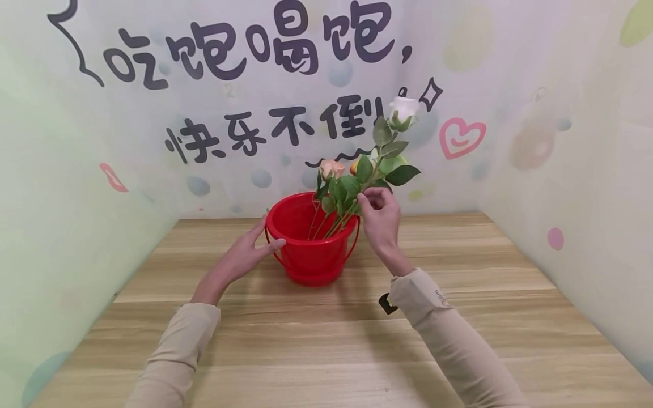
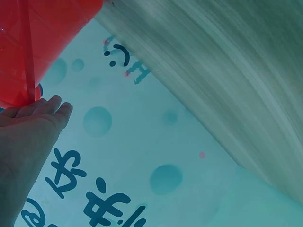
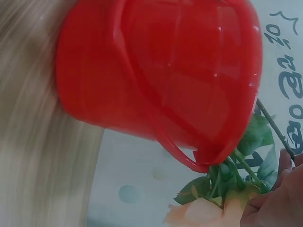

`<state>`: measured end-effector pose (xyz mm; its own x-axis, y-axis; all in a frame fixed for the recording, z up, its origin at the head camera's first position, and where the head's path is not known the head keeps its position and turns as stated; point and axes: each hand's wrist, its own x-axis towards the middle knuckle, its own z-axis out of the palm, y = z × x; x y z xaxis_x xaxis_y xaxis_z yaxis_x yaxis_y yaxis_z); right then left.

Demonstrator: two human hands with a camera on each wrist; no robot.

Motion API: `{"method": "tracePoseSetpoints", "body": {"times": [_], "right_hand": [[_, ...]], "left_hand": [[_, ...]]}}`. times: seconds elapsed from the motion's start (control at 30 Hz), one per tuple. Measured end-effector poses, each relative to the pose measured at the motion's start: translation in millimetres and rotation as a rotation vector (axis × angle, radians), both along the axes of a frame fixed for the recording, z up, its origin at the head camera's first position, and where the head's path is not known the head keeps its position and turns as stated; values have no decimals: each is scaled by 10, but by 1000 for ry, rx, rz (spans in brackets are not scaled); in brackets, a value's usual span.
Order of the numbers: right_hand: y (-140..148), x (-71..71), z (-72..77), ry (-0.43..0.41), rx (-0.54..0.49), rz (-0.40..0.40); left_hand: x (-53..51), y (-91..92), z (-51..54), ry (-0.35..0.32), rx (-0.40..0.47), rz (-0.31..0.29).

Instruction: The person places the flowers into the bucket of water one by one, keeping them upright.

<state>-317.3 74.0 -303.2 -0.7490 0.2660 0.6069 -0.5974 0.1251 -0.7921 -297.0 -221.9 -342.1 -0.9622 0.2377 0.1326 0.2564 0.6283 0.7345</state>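
A red bucket (image 1: 313,258) with a thin handle stands on the wooden table. My left hand (image 1: 245,255) rests against its left side, thumb at the front rim; in the left wrist view the fingers (image 2: 49,111) lie fairly straight along the wall. Over the right rim, my right hand (image 1: 382,218) pinches the stem of a white rose (image 1: 405,110), whose bloom rises above the hand. A peach rose (image 1: 331,169) and a partly hidden orange-yellow flower (image 1: 354,167) lean inside the bucket. In the right wrist view, the held stem (image 3: 274,125) passes behind the rim.
The wooden table (image 1: 316,351) meets a pale printed backdrop (image 1: 245,187) behind the bucket and at both sides. A small black object (image 1: 388,304) shows beside the right sleeve cuff.
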Motion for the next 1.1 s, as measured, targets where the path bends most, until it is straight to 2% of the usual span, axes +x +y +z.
{"method": "tracePoseSetpoints", "body": {"times": [0.33,0.6,0.93,1.1], "right_hand": [[-82,-12,-128,8,113,-11],[-123,-18,-207,0,145,-25],[-152,-11,-241,-25,179,-15],[-167,2,-250,-47,228,-15]], "left_hand": [[0,18,4,-2,5,6],[6,19,8,-2,-10,10],[3,10,9,4,-14,8],[3,2,9,12,-18,3]]}}
